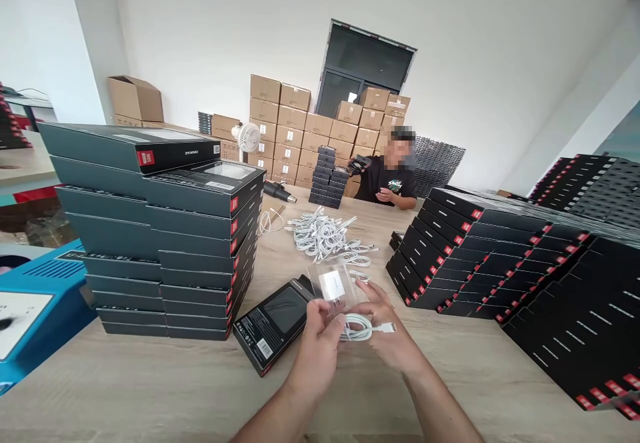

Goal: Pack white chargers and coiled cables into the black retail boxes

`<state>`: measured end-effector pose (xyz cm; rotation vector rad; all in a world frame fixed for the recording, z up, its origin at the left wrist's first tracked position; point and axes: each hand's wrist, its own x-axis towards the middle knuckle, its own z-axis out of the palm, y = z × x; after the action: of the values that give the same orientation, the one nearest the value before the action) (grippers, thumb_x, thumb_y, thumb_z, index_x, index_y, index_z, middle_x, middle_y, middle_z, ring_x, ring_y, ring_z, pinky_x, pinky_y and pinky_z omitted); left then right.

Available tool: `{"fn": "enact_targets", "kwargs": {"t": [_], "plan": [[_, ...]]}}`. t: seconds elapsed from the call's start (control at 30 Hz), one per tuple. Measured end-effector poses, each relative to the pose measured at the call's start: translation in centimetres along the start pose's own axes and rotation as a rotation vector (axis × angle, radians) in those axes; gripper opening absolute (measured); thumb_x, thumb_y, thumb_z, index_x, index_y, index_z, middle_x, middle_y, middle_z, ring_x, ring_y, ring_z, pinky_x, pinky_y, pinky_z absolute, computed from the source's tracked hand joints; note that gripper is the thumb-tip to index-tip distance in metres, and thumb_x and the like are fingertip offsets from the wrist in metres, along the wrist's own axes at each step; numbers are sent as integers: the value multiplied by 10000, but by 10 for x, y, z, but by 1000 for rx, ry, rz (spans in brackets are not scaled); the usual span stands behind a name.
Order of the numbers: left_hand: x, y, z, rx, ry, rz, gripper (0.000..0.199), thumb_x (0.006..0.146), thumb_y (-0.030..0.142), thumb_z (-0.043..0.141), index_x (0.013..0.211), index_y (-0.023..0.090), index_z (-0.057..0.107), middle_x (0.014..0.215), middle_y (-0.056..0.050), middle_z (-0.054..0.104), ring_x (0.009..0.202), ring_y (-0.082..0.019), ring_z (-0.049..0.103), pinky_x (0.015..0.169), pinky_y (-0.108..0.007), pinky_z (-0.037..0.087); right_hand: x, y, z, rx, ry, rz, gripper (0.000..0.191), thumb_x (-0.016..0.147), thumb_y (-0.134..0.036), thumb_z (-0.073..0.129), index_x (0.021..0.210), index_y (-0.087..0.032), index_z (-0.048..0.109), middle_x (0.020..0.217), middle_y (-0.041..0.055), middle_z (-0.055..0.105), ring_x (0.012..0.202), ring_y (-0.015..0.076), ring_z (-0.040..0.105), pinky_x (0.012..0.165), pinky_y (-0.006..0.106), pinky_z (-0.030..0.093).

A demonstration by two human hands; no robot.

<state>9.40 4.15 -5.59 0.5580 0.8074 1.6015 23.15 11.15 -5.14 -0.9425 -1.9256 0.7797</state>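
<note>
Just below center frame | Left hand [320, 338] is gripping a clear tray [318, 275] bearing a white charger [332, 284] | Right hand [384, 316] is curving behind a coiled white cable [361, 321], its hold impossible to tell

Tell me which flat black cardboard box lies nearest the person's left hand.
The single box lying on the pale wooden table just left of the left hand, barcode side up; the black boxes on either side are stacked.
</note>
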Motion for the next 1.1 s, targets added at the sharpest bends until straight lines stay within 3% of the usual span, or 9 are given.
{"fn": "enact_targets", "kwargs": {"t": [0.3,0.53,0.63,0.73,0.83,0.93,1.0,1.1], "plan": [[7,-5,0,52,55,74,492,614,435,840,843,243,450,972,-23,717,831,-190,667,761,-327,505,4,-1,16,133,-56,142,248,671,-435,813,707,-194,766,1037,125,749,1259,369,538,1043,504,394],[3,3,6,-164,141,-35,539,578,386,885,821,238,428,1032,-64,724,910,-228,694,771,-373,555,3,-10,11,-163,180,1,101,670,-137,727,651,-222,676,1296,102,650,1328,318,460,1114,488,336],[1,4,7,-183,141,-38,529,578,358,890,820,236,435,977,-50,728,892,-219,695,782,-379,566,2,-10,11,-223,136,-42,115,695,-115,691,693,-228,712,1344,97,621,1349,304,435,1118,482,340],[1,6,7,-178,130,-41,510,592,364,883,813,235,442,896,-24,722,848,-200,691,779,-369,571,2,-11,7,-161,-13,8,114,803,-251,670,764,-245,776,1373,86,611,1373,304,421,1143,501,307],[1,9,5,-180,157,-30,490,608,361,875,804,234,444,898,-20,721,844,-185,678,793,-375,573,1,-14,-2,2,-24,74,183,861,-357,634,878,-261,788,1412,77,583,1395,300,416,1171,521,259],[2,10,3,-163,181,-14,499,602,349,882,802,238,438,897,-14,718,841,-177,667,805,-389,576,-1,-19,-7,251,-58,55,283,819,-394,704,1082,-291,732,1467,71,530,1403,295,423,1156,497,311],[2,10,3,-134,168,-8,507,602,358,884,812,238,439,911,-18,722,845,-182,674,790,-383,578,-3,-21,-4,307,-32,6,362,802,-415,737,1142,-294,703,1468,78,524,1402,292,423,1146,473,338],[2,9,3,-90,152,-1,527,596,372,888,849,237,446,958,-39,733,834,-194,691,746,-379,583,-2,-21,5,249,96,-20,272,865,-445,678,1049,-256,745,1382,105,590,1344,294,487,1136,467,353]]}}
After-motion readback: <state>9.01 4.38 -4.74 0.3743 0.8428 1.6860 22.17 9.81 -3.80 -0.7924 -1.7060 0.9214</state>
